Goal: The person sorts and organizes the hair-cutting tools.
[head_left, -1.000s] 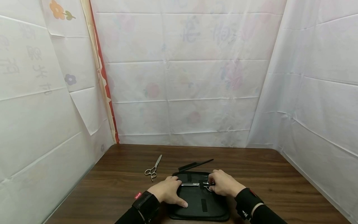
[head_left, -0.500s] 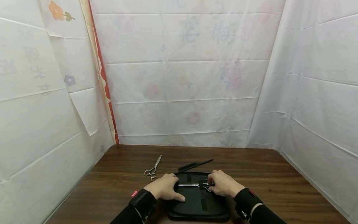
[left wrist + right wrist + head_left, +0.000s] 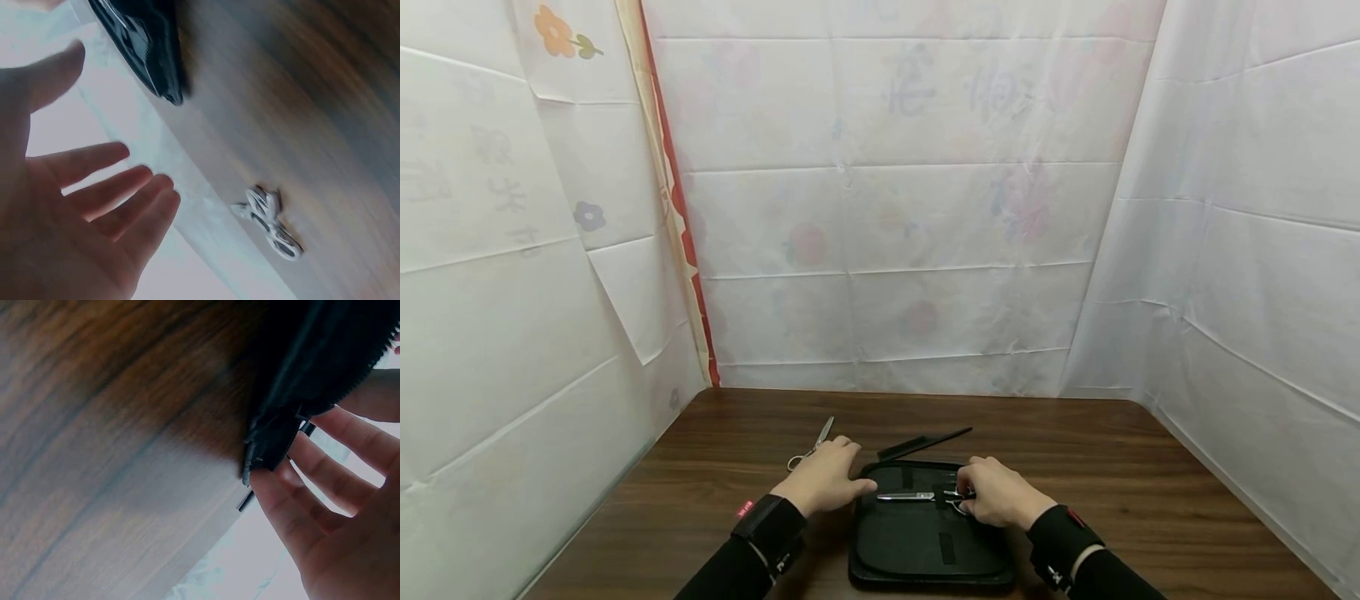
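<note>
An unzipped black case [image 3: 917, 546] lies flat on the table in front of me. Across its upper part rests a pair of scissors [image 3: 906, 497], tucked under an elastic strap with the blades pointing left. My right hand [image 3: 1000, 493] pinches the handle end of these scissors at the case's right edge; its fingertips are partly hidden. My left hand [image 3: 822, 477] hovers left of the case, holding nothing, with its fingers extended in the left wrist view. Beyond it lies a second, silver pair of scissors [image 3: 269, 222] on the table, partly covered by that hand in the head view.
A black comb [image 3: 917, 444] lies just behind the case. Brown wood-grain tabletop [image 3: 1075, 450] extends around these things. White printed sheets [image 3: 887, 208] hang at the back and both sides.
My left hand has left the case's left edge and moved left and away from me, toward the loose scissors. My right hand has stayed at the scissors in the case.
</note>
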Tool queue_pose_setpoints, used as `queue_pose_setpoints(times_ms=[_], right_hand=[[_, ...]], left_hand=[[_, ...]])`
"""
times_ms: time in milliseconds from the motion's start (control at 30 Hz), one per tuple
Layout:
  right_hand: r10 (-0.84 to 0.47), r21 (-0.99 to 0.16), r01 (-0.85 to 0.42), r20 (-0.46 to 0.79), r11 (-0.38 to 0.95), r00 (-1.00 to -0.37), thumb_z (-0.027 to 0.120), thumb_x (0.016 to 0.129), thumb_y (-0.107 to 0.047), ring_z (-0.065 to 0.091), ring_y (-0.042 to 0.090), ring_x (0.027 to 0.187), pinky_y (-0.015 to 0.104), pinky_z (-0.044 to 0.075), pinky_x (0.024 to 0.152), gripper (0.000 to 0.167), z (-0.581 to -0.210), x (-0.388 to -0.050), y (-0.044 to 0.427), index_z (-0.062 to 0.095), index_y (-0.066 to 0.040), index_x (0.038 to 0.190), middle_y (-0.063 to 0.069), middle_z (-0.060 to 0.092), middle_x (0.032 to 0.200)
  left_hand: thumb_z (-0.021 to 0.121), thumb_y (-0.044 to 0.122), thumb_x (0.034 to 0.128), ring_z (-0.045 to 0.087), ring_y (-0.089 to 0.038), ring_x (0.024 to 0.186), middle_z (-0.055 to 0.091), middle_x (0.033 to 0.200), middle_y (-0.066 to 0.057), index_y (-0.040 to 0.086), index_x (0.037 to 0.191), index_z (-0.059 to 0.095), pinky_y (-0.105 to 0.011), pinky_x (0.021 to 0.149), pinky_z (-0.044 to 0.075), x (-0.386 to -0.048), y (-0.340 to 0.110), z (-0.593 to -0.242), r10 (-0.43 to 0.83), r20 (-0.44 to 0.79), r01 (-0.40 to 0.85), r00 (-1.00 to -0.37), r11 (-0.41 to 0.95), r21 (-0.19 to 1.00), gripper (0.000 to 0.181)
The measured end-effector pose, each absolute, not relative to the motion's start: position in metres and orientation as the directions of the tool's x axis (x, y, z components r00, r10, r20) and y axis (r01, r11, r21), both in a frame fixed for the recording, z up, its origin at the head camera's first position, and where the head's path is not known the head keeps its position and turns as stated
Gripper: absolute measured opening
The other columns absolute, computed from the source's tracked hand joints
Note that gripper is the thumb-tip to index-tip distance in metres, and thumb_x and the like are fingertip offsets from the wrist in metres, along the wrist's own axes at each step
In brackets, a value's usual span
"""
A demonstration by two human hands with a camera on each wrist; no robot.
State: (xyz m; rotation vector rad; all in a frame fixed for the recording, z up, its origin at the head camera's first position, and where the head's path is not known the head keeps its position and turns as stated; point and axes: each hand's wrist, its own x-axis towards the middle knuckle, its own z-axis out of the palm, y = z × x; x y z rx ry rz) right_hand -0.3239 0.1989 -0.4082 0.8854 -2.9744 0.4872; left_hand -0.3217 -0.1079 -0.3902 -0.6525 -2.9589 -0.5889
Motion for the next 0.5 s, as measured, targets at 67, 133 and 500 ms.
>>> queue_pose_setpoints(times_ms=[67,133,500], right_hand=[[-0.534,-0.296,-0.533,0.085,0.792,-0.841,0.077,0.09,-0.015,0.049,0.018,0.08,0.036,0.043,0.064,0.009,-0.408,-0.323,0.199,0.069,-0.014,0.094,-0.002,0.051,0.089],[-0.534,-0.297,-0.532,0.083,0.793,-0.842,0.077,0.09,-0.015,0.049,0.017,0.08,0.036,0.043,0.065,0.009,-0.407,-0.323,0.199,0.069,-0.014,0.094,-0.003,0.051,0.089],[-0.532,-0.301,-0.532,0.09,0.791,-0.842,0.078,0.09,-0.015,0.048,0.014,0.074,0.034,0.043,0.063,0.01,-0.407,-0.324,0.199,0.069,-0.014,0.094,-0.002,0.052,0.089]], left_hand=[[0.072,0.038,0.0948,0.051,-0.042,0.129,0.055,0.138,-0.023,-0.006,0.137,0.057,-0.058,0.103,0.044,-0.324,-0.111,-0.391,0.361,0.156,0.394,-0.919,0.854,0.341,0.063],[0.072,0.036,0.0951,0.051,-0.043,0.13,0.055,0.138,-0.024,-0.006,0.137,0.056,-0.058,0.102,0.045,-0.326,-0.114,-0.391,0.324,0.177,0.366,-0.929,0.869,0.332,0.062],[0.075,0.036,0.0928,0.054,-0.047,0.12,0.055,0.132,-0.03,-0.007,0.137,0.055,-0.058,0.089,0.051,-0.34,-0.131,-0.39,0.163,0.23,0.219,-0.959,0.945,0.244,0.064]])
